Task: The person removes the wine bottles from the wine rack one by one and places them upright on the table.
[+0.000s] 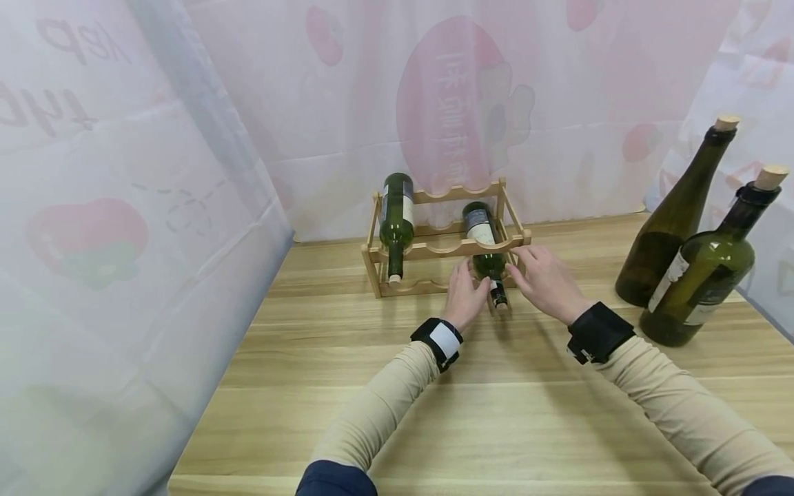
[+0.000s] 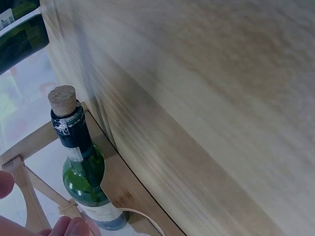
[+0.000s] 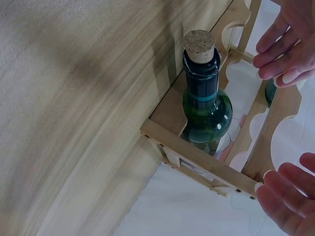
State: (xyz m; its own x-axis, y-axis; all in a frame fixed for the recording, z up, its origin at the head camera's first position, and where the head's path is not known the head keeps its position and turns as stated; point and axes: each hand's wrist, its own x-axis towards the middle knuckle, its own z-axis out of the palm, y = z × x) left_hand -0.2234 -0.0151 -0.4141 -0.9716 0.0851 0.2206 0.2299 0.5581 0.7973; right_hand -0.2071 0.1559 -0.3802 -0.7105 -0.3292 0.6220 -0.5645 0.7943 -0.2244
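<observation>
A green wine bottle [image 1: 488, 255] with a cork lies in the lower right slot of a small wooden wine rack [image 1: 434, 252], its corked neck pointing out of the front. To the left of that neck is my left hand [image 1: 465, 295], fingers loosely extended and apart from the glass in the right wrist view. On the other side, my right hand [image 1: 546, 281] has relaxed fingers [image 3: 283, 196] close to the rack's front right corner. Neither hand grips anything. A second green bottle [image 1: 397, 217] lies in the upper left slot, neck forward.
Two corked green bottles stand on the right of the wooden table [image 1: 347, 386]: a slender bottle [image 1: 673, 220] behind and a broader labelled bottle [image 1: 701, 282] in front. Printed curtains [image 1: 360, 124] hang behind the rack and along both sides.
</observation>
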